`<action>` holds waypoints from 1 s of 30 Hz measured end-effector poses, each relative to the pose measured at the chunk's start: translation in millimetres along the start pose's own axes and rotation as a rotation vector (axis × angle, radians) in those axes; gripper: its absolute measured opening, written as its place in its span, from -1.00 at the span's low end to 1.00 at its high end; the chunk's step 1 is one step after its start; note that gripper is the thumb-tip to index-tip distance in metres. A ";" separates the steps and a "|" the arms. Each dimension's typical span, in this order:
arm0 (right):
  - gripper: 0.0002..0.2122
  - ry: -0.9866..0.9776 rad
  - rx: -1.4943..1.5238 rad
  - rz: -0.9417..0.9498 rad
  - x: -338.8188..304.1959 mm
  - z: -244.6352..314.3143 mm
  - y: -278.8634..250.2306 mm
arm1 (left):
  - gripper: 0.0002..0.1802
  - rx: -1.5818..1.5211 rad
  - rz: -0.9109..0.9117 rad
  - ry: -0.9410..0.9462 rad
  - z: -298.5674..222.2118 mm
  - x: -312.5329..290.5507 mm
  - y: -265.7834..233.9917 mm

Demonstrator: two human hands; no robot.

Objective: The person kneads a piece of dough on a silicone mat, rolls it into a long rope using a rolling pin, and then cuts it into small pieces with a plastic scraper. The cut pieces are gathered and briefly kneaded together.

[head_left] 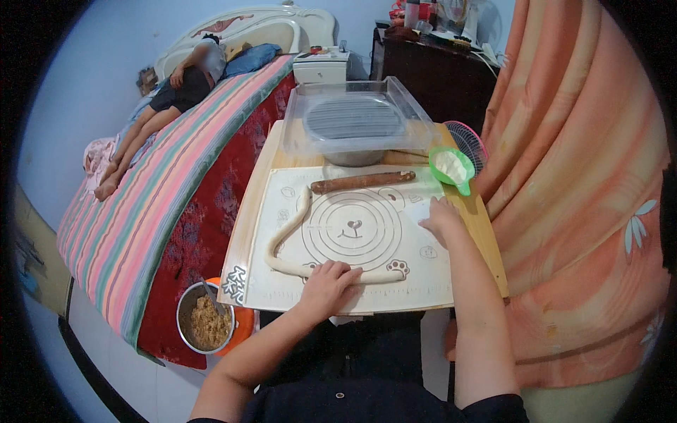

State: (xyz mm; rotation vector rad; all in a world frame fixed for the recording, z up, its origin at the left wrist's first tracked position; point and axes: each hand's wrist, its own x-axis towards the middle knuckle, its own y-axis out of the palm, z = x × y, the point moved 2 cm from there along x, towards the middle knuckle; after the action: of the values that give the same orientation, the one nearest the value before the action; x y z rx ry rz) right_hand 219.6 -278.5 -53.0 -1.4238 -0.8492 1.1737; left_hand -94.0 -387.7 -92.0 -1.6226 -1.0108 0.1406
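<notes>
A long rope of pale dough (282, 243) lies in a bent line on the white printed baking mat (264, 296). My left hand (328, 287) is over its near stretch, fingers curled across the dough. Toward the mat's right side, my right hand (443, 217) grips a flat whitish dough scraper (417, 210), whose outline blends into the mat. A brown rolling pin (363, 182) lies across the mat's far part, beyond the dough. Past my right hand, a green scoop-shaped bowl (452, 168) holds white flour.
A clear plastic bin (416, 123) stands over a metal basin (355, 157) at the wooden board's far end. A pink-rimmed mesh basket (471, 141) sits by an orange curtain (564, 211). Below left is a pot of filling (206, 321). Someone (187, 88) lies on the striped bed (190, 151).
</notes>
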 end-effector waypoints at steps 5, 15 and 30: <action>-0.28 0.011 0.258 0.086 -3.7 -9.3 22.2 | -0.54 -0.028 0.037 0.041 -17.9 26.4 11.6; -0.65 -0.116 0.484 -0.276 -92.2 -4.3 9.0 | -0.87 -0.115 -0.195 -0.037 -20.7 65.0 50.8; -0.81 -0.103 0.253 -0.213 -116.6 56.1 8.9 | -0.76 -0.137 -0.149 -0.011 -21.1 62.1 56.8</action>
State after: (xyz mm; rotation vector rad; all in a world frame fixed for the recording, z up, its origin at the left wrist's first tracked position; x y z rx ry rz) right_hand 134.0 -374.2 -35.0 -1.0490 -0.8667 1.1532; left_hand -13.2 -360.0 -107.5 -1.6638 -1.1662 -0.0205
